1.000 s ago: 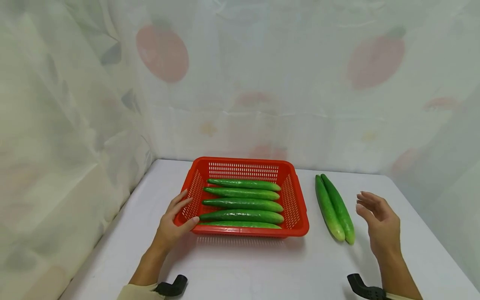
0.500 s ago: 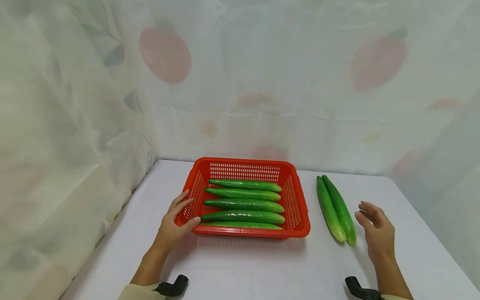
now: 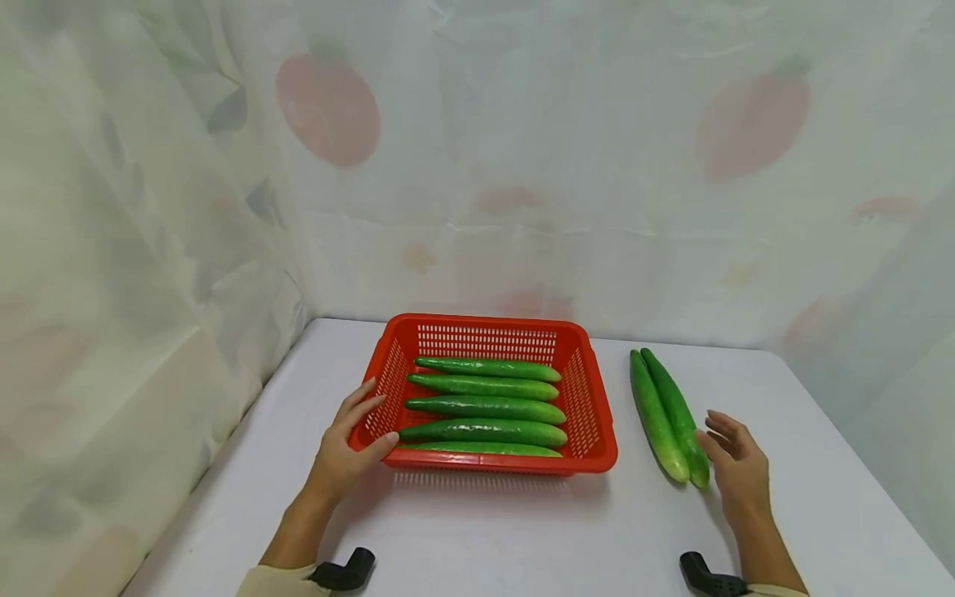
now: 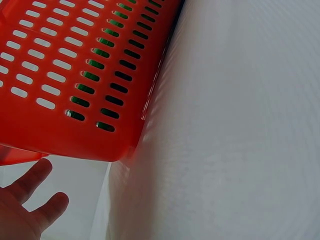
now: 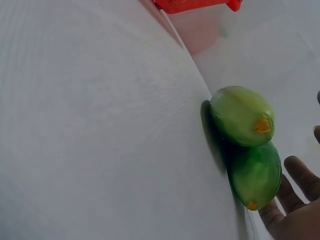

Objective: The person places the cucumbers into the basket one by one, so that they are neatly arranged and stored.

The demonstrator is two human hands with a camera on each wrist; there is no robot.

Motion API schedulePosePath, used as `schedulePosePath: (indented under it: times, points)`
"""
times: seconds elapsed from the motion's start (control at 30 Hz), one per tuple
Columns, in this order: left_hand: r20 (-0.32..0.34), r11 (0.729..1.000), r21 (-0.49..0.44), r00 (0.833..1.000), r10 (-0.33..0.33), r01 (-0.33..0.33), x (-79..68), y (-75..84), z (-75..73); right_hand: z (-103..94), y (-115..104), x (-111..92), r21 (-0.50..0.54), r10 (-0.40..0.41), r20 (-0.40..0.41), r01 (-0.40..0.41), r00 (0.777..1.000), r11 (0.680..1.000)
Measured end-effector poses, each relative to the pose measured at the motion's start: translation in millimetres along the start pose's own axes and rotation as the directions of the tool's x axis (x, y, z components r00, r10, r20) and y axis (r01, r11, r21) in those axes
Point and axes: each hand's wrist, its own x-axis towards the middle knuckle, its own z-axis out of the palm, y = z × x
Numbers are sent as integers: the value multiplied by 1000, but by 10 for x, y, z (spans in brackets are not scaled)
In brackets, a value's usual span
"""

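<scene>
A red plastic basket (image 3: 492, 464) with slotted walls stands on the table, and several green cucumbers (image 3: 485, 407) lie crosswise in it, side by side. At its near left corner my left hand (image 3: 339, 452) has its fingers spread over the rim, the thumb at the front corner. Two more cucumbers lie together right of the basket, a left one (image 3: 658, 423) and a right one (image 3: 677, 410). Beside the right one, my right hand (image 3: 740, 468) has loosely bent fingers and nothing in its grasp. In the right wrist view its fingers (image 5: 300, 175) come right up to that cucumber (image 5: 257, 175).
A white cloth covers the table (image 3: 477, 539). Pale plastic sheeting (image 3: 477, 166) with faded fruit prints hangs behind the table and along both sides. Each wrist wears a black camera mount, the left mount (image 3: 345, 570) below the basket's corner.
My right hand has moved left and a little nearer to me, coming in close beside the right cucumber. The left hand stays at the basket's corner; the cucumbers have not moved.
</scene>
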Motion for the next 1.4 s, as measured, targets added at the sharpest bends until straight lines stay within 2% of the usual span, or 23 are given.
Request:
schedulePosePath:
  times: [0.13,0.33,0.47,0.63,0.97,1.07,1.23,1.4]
  points:
    - [-2,1000,0,1000,1,-1,-5,0,1,1,38,10,-43,13,41,-12,999,999]
    - [-5,1000,9,1000,-2,2,-6,9,-6,15,117,34,-183,18,124,5,992,983]
    - [1,1000,19,1000,-3,3,-4,9,-9,41,185,55,-226,4,138,28,990,974]
    - [-5,1000,26,1000,-1,1,-13,8,-17,69,219,63,-249,-30,108,56,994,967]
    - [-2,1000,6,1000,5,-5,-3,3,-5,87,216,47,-283,-26,43,37,999,958]
    - [-1,1000,2,1000,-5,5,-2,18,-4,92,220,42,-292,-33,-9,28,999,956]
    - [4,1000,-5,1000,-15,15,-17,190,-7,87,212,21,-311,-30,-101,-3,994,951]
    - [6,1000,6,1000,-19,19,-34,395,-16,77,212,25,-329,-27,-79,0,996,944]
